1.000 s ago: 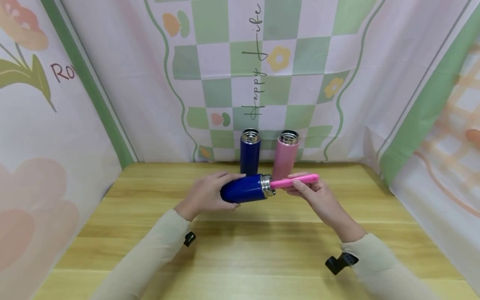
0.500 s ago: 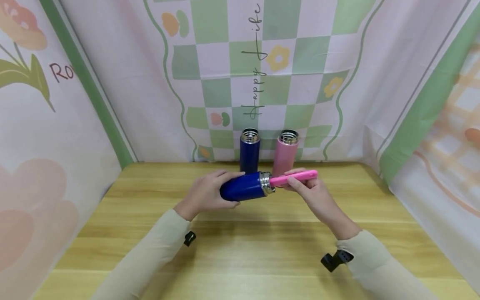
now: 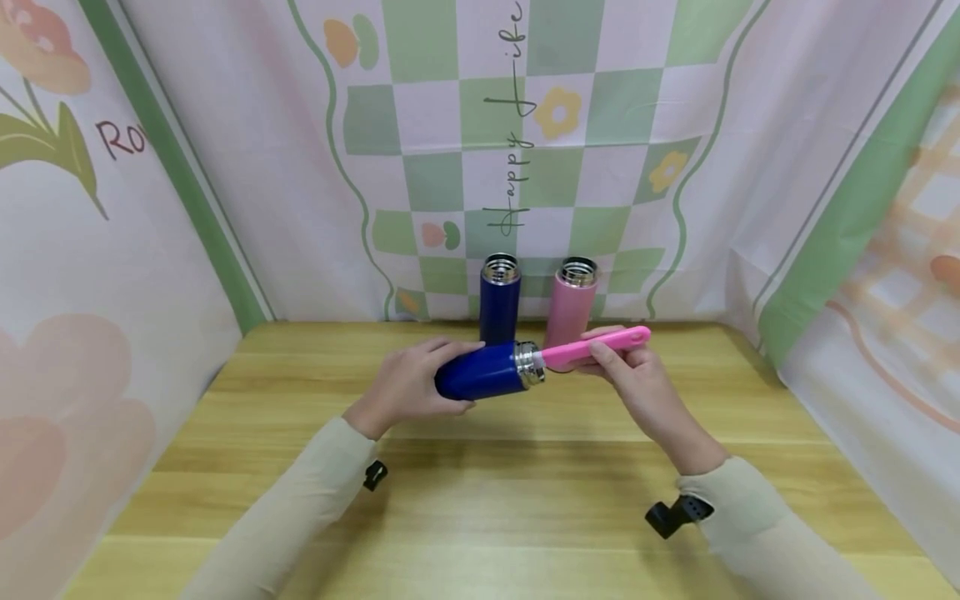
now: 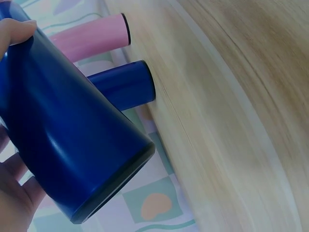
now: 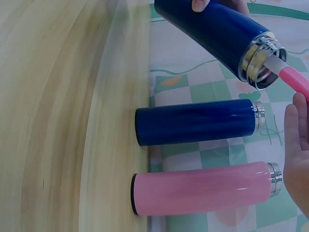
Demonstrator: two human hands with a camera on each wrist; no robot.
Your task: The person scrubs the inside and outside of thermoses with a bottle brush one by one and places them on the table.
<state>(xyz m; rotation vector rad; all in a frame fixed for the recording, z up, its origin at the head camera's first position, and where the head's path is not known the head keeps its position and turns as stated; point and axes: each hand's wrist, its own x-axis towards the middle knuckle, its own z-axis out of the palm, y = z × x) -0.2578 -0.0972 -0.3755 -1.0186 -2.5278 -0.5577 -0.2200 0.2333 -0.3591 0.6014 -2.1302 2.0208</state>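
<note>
A dark blue flask (image 3: pixel 480 379) is being gripped on its side by the left hand (image 3: pixel 408 385) above the middle of the desk (image 3: pixel 480 500), while a pink brush handle (image 3: pixel 596 346), pinched in the right hand (image 3: pixel 633 383), is being worked into its steel mouth. The two open flasks, blue (image 3: pixel 500 300) and pink (image 3: pixel 572 304), are being left standing close behind at the desk's far edge, so they are likely being put at risk of toppling by a wide stroke, and the tilted flask may be slipping if the handle is levered against its rim

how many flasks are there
3. One blue flask is held on its side by the left hand, with a pink brush in its mouth. A second blue flask and a pink flask stand upright at the table's back edge. None seem hidden.
</note>
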